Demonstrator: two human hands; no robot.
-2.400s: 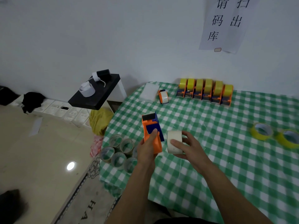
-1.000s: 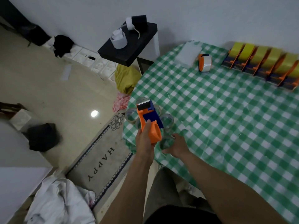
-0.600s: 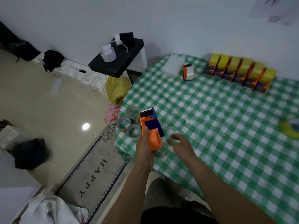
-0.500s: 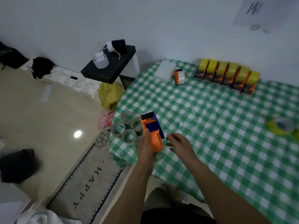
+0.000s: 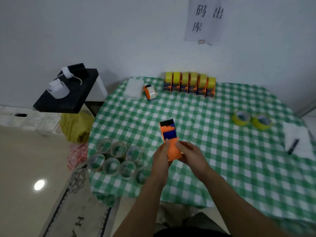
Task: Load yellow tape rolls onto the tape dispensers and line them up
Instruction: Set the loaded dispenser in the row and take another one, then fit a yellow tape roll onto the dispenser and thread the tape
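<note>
While both hands hold it, the empty dispenser [image 5: 170,137] hangs in the air in front of the row of loaded dispensers [image 5: 189,84], nearer the person. The left hand [image 5: 160,156] wraps round its orange bottom end, and the right hand [image 5: 191,155] pinches the same end from the other side. No roll is on it yet.

Two yellow tape rolls [image 5: 241,118] lie flat on the table [image 5: 222,168], to the right of the row and a bit nearer. One hand must let go to fetch a roll, and then the dispenser could tip or slip. Its black end [image 5: 166,122] points toward the row and looks like the cutter, though the view is blurry — a finger sliding up could get nicked. A roll put on the wrong way round would not pull out right. An elbow could knock the clear rolls [image 5: 118,158], left of the row at the near table edge, off the side.

A paper sign [image 5: 205,19] above the row reads 码, 出 and 库. The mat [image 5: 80,224] shows an H. No brand can be read.
</note>
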